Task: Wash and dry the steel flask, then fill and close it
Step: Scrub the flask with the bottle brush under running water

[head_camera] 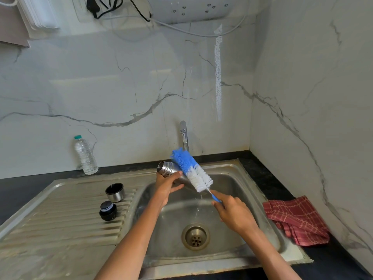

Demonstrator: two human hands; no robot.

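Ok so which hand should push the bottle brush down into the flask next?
Right. The right hand already grips the brush by its handle, bristles lying against the flask near its open mouth. The left hand is busy holding the flask over the sink.

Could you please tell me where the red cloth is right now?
In the head view, the red cloth lies crumpled on the dark counter to the right of the sink, near the marble wall corner.

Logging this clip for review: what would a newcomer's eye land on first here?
The blue-and-white bottle brush, held over the sink by the right hand, lying against the steel flask in the left hand. Next, the red cloth on the counter at right.
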